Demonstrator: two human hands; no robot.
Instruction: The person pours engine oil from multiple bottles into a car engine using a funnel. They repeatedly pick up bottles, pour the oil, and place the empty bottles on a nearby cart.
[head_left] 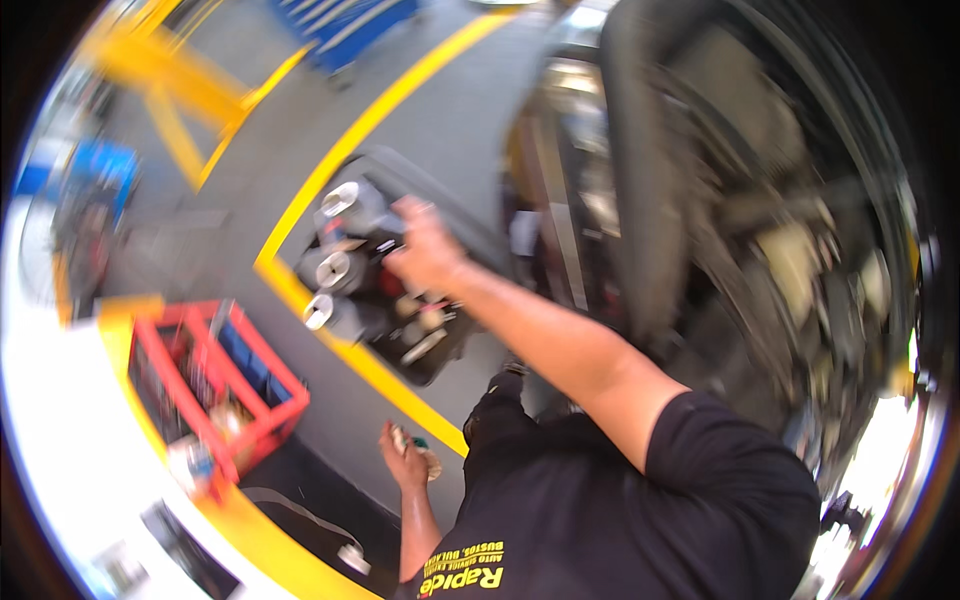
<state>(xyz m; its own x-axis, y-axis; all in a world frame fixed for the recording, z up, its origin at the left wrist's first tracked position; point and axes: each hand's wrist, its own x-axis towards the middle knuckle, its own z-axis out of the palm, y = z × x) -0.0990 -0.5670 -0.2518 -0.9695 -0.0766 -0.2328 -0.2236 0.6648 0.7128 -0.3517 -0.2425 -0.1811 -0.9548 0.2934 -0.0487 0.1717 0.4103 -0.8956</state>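
My right hand (430,250) reaches over a black tray (425,375) and is smeared by motion. Its fingers are at the tray's contents, and I cannot tell whether they hold anything. Several cans with pale round ends stand along the tray's left side, among them a grey can (338,268). Small mixed items, too blurred to name, lie near the front of the tray. Down by my left leg, my left hand (404,464) is closed around a small pale and green thing (432,462) that looks soft; its kind is unclear.
A vehicle's open engine bay (740,200) fills the right side, blurred. At the left stands a red tool cart (290,405) with things in it. A yellow floor line (330,180) runs past the tray. Farther off are a yellow metal frame (180,135) and a blue rack (355,35).
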